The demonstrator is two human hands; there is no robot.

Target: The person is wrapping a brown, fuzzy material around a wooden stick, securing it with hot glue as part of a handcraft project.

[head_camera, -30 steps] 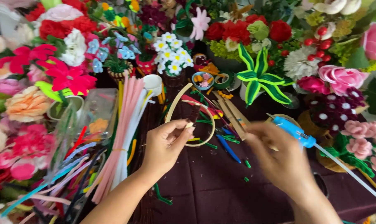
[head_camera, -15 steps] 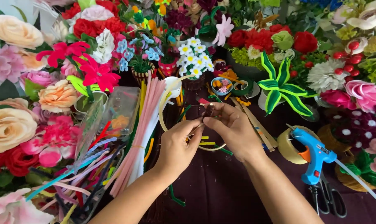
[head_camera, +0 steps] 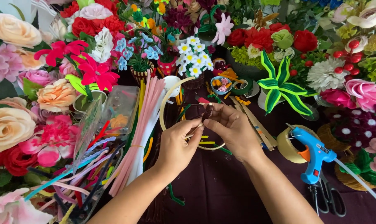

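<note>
- Currently, the left hand and the right hand meet at the centre of the dark table, above the lower arc of a pale ring hoop.
- Left hand: thumb and forefinger are pinched together on the hoop's rim, close to the right hand; the other fingers are curled under.
- Right hand: fingertips are closed on a short dark brown pipe cleaner piece, held upright just above the hoop rim.
- Hoop position: it lies tilted between the two hands and a bundle of pink pipe cleaners, which sits just left of it.
- Right of the hands: a blue glue gun rests against a roll of tape, with black scissors just below it.
- Left of the hands: a clear plastic box stands beside the pink bundle.
- Surroundings: artificial flowers ring the work area on three sides.
</note>
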